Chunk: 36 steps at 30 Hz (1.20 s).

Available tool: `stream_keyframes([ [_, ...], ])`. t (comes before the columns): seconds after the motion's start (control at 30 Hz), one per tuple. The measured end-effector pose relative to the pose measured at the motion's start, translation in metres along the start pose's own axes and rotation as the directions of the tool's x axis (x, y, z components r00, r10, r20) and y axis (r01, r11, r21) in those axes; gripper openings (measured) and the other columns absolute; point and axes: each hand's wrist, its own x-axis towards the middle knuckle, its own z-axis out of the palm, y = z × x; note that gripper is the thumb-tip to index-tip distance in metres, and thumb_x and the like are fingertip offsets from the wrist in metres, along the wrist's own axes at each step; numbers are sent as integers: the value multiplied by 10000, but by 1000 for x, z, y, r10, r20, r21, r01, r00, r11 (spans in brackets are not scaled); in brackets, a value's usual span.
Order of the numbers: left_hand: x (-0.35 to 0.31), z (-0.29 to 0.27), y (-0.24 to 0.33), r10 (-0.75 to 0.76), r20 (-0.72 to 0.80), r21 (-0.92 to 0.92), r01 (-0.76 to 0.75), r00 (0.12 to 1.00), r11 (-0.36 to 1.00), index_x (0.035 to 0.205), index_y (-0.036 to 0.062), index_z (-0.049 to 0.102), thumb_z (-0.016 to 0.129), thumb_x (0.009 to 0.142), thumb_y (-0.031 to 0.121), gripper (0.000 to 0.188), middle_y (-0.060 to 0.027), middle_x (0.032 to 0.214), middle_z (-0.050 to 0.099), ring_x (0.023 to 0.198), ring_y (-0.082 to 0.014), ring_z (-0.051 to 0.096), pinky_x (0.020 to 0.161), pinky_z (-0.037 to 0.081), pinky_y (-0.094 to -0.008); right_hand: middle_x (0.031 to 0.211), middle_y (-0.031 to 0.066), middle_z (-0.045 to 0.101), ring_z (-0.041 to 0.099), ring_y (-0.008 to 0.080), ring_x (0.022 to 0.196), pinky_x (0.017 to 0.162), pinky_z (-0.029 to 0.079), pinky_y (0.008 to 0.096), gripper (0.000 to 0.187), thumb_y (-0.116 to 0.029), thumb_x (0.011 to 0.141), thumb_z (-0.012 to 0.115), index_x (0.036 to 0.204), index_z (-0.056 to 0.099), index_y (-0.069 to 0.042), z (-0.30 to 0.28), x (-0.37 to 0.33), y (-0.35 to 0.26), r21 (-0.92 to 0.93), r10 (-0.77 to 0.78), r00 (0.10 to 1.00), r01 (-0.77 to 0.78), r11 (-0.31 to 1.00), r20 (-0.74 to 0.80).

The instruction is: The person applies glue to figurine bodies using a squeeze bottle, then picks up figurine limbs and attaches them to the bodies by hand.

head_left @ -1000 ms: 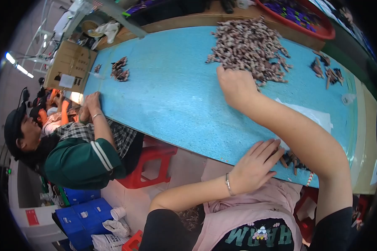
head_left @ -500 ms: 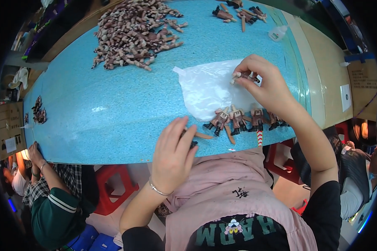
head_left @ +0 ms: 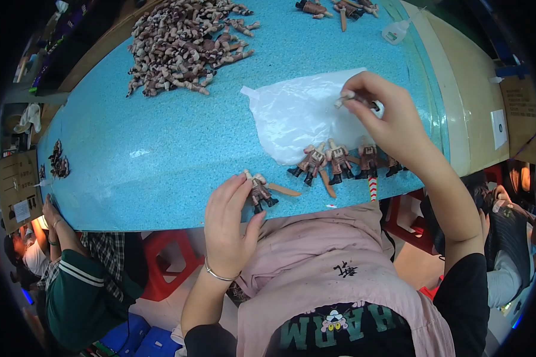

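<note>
On the blue tabletop [head_left: 178, 178], my left hand [head_left: 229, 217] is open, fingers stretched out. Its fingertips lie beside a small brown figurine [head_left: 259, 191] with dark boots and an orange-brown strip at its side; whether they touch it I cannot tell. My right hand [head_left: 393, 113], raised over a white plastic sheet [head_left: 298, 107], pinches a small pale-and-brown figurine part [head_left: 348, 98] between thumb and fingers. The rest of that part is hidden by the hand. Several similar figurines, such as this one [head_left: 339, 163], lie in a row along the sheet's near edge.
A large heap of small figurine parts [head_left: 184, 47] covers the far left-centre. More figurines [head_left: 351, 11] and a small translucent squeeze bottle [head_left: 395, 31] lie at the far right. A small cluster of parts [head_left: 58, 160] sits at the left end, near another person's hand [head_left: 50, 209].
My left hand has drawn back to the left and nearer me, uncovering the figurine it hid. My right hand has shifted slightly right, still pinching the part.
</note>
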Motion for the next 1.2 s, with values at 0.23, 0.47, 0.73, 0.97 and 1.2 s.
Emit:
stream_keyframes([
  [0.23, -9, -10, 27, -172, 187, -438, 239, 967, 867, 1253, -19, 480, 733, 696, 21, 613, -187, 1185, 565, 1024, -321, 592, 897, 469, -368, 902, 54, 596, 543, 103, 791, 702, 439, 231, 234, -85, 933, 482, 1107, 608, 8, 24, -66, -50, 648, 175, 949, -307, 697, 261],
  [0.47, -8, -2, 28, -164, 226, -499, 258, 960, 827, 1286, -18, 439, 742, 698, 27, 664, -173, 1176, 553, 1038, -301, 575, 899, 476, -356, 985, 146, 589, 589, 265, 871, 763, 463, 317, 253, -3, 814, 611, 1064, 606, 36, 65, -95, -54, 455, -63, 978, -36, 890, 200],
  [0.73, -10, 3, 32, -128, 223, -471, 222, 966, 854, 1278, -23, 444, 741, 684, 22, 666, -175, 1161, 551, 1020, -308, 573, 894, 475, -367, 1022, 141, 583, 572, 290, 937, 794, 465, 349, 279, -3, 744, 670, 1019, 627, 22, 75, -105, -48, 358, -165, 973, 97, 929, 163],
  [0.97, -10, 5, 33, -113, 221, -464, 206, 969, 861, 1267, -28, 453, 741, 688, 27, 648, -178, 1143, 552, 1017, -309, 570, 868, 484, -364, 1019, 138, 582, 570, 290, 928, 789, 461, 351, 274, 2, 746, 665, 1018, 630, 17, 81, -107, -45, 381, -124, 982, 62, 922, 142],
  [1.2, -9, -3, 24, -112, 225, -532, 219, 968, 818, 1255, -24, 469, 719, 744, 53, 574, -174, 1133, 565, 1000, -291, 583, 851, 486, -344, 1013, 127, 578, 589, 259, 909, 751, 483, 316, 283, 35, 731, 673, 1010, 636, 10, 84, -101, -53, 445, -37, 985, -43, 895, 168],
])
